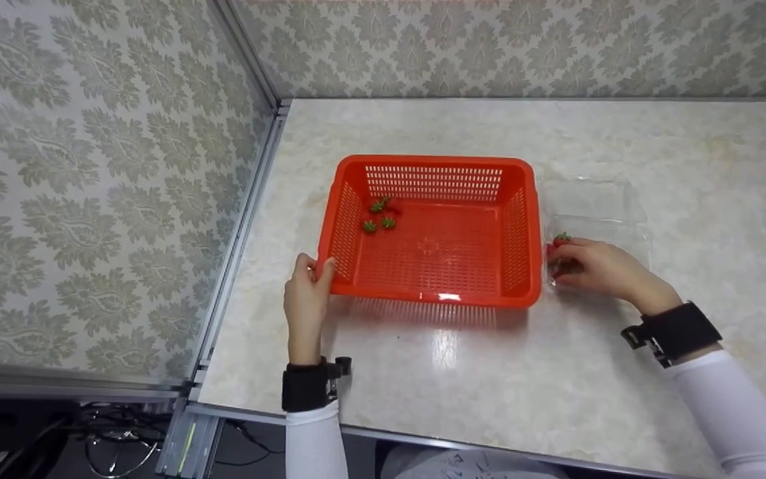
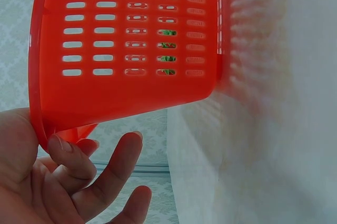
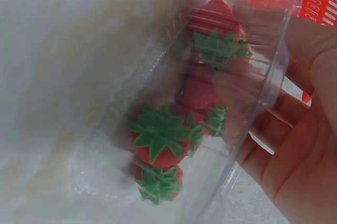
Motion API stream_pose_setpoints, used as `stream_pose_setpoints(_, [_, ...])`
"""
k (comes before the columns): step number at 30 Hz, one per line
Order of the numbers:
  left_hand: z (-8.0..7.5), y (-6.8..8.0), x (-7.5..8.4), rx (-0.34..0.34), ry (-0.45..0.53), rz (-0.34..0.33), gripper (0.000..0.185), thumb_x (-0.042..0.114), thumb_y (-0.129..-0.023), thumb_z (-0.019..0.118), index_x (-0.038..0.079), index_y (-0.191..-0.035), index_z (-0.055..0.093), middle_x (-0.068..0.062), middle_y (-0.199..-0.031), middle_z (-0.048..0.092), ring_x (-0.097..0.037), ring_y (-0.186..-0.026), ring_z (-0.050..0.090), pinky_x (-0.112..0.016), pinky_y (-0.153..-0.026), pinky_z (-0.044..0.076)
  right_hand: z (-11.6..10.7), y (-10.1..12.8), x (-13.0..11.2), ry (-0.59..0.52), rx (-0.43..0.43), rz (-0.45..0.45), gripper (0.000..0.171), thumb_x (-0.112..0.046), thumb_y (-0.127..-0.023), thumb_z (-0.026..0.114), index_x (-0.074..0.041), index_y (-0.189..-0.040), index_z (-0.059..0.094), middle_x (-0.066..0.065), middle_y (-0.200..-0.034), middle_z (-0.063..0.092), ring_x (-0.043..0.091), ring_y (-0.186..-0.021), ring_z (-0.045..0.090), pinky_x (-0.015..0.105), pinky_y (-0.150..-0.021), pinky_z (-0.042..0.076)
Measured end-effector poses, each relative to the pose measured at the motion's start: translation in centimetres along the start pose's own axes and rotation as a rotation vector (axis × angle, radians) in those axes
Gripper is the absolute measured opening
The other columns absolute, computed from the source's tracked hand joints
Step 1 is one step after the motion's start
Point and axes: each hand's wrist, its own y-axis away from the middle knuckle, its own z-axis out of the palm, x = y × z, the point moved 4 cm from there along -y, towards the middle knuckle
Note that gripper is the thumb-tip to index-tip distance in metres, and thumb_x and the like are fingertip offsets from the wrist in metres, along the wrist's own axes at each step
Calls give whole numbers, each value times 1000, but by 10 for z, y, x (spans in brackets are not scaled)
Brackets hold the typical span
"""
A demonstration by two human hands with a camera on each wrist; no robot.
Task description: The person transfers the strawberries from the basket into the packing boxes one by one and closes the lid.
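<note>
A red plastic basket [image 1: 423,299] with slotted walls stands on the table, with several strawberries [image 1: 388,222] in its back left corner. My left hand [image 1: 304,293] grips the rim at the basket's front left corner, its other fingers spread below the rim in the left wrist view. Right of the basket lies a clear plastic box [image 1: 622,233]. Inside it, my right hand [image 1: 599,269] has its fingers and thumb curled about a strawberry [image 1: 566,268]. Through the box wall, the right wrist view shows several strawberries [image 3: 160,134]; the fingertips are partly hidden there.
The clear box's lid [image 1: 589,196] lies folded back behind it, close to the basket's right side. Patterned wall panels [image 1: 449,50] stand at the back and left of the pale table [image 1: 383,372]. Cables [image 1: 114,432] hang below the left front corner.
</note>
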Motion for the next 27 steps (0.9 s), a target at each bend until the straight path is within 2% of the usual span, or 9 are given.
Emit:
stream_pose_setpoints(5, [-1,1,-1,8,-7,5,28,30,-99,65,8,-92,50,1,-60,37,-17,-54,38,-32,-52,28,-1,-1,-2,22,21,2,27,-12,-86,80,-11,-112,72,6,-102,68,24,-92,64,45,-81,51])
stream_pose_setpoints(12, [-2,2,1,8,11,13,28,30,-99,64,8,-91,50,2,-60,38,-16,-53,39,-31,-50,29,-14,-5,-9,74,103,27,18,-8,-89,74,-11,-107,73,5,-95,68,24,-86,64,48,-77,52])
stream_pose_setpoints(20, [-1,0,2,0,4,15,28,31,-100,64,8,-92,50,1,-61,38,-16,-54,39,-32,-51,29,-56,-20,-25,113,233,74,19,-12,-93,71,-8,-111,71,8,-95,70,26,-81,65,48,-71,52])
stream_pose_setpoints(27, [0,0,1,1,1,7,28,31,-100,64,8,-92,50,1,-61,40,-16,-54,41,-31,-52,30,-90,-52,-60,143,337,-24,17,-11,-95,70,-7,-111,71,10,-92,69,26,-75,64,44,-66,51])
